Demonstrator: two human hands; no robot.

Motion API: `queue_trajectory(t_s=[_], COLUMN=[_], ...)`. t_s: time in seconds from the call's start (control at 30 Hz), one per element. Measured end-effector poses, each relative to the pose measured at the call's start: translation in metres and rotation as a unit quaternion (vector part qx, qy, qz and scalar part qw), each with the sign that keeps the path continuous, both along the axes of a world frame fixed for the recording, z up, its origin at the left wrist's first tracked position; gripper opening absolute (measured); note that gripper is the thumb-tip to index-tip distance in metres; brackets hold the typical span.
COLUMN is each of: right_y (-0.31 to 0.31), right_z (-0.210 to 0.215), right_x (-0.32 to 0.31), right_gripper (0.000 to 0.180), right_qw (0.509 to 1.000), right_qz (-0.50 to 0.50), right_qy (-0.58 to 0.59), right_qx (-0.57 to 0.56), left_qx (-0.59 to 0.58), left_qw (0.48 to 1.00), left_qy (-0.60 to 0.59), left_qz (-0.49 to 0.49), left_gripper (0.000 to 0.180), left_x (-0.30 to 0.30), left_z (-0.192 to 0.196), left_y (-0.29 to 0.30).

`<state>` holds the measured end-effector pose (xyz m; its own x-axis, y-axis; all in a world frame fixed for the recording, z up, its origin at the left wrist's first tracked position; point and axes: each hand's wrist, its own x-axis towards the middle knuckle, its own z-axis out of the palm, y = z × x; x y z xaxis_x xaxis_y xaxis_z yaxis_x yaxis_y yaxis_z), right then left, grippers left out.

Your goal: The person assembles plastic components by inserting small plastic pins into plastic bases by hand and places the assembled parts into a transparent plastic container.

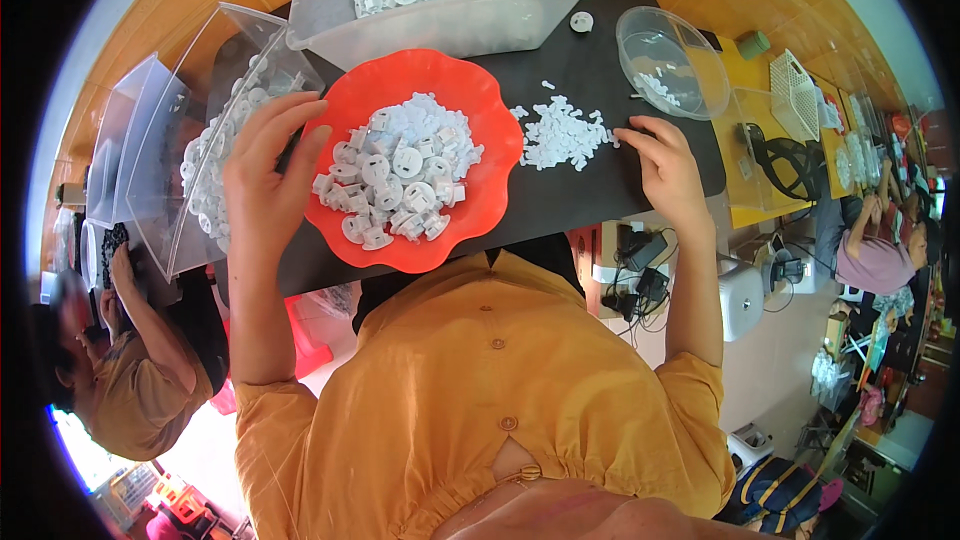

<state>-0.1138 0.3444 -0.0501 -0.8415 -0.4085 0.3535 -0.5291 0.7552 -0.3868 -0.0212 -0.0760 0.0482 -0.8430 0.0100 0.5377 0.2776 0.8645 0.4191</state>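
My left hand (pixel 268 165) is at the left rim of a red scalloped plate (pixel 490 125). Its thumb and fingers are apart, with nothing seen between them. Round white plastic parts (pixel 400 180) fill the plate's near side, and small white pieces (pixel 425 125) are heaped behind them. To the right, a loose pile of small white pieces (pixel 565 135) lies on the dark table (pixel 470 230). My right hand (pixel 668 170) is at the pile's right edge, fingers bent and drawn together; whatever is at the fingertips is too small to make out.
A large translucent bin (pixel 450 25) of white parts stands behind the plate. A tilted clear box (pixel 180 200) of similar parts is left. At the back right sits a round clear tub (pixel 690 60) with a few pieces. Co-workers sit at left (pixel 150 380) and far right (pixel 880 250).
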Motion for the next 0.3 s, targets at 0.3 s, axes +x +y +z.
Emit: queue_trajectory(t_s=[0.3], right_y=[0.004], right_z=[-0.006], right_x=[0.023], right_gripper=[0.033], right_qw=[0.998], right_qz=[0.046], right_qy=[-0.006], right_qx=[-0.048], left_qx=[-0.010], left_qw=[0.989], left_qy=[-0.109], left_qz=[-0.097], left_gripper=[0.018], left_x=[-0.006], left_z=[-0.013], left_y=[0.013])
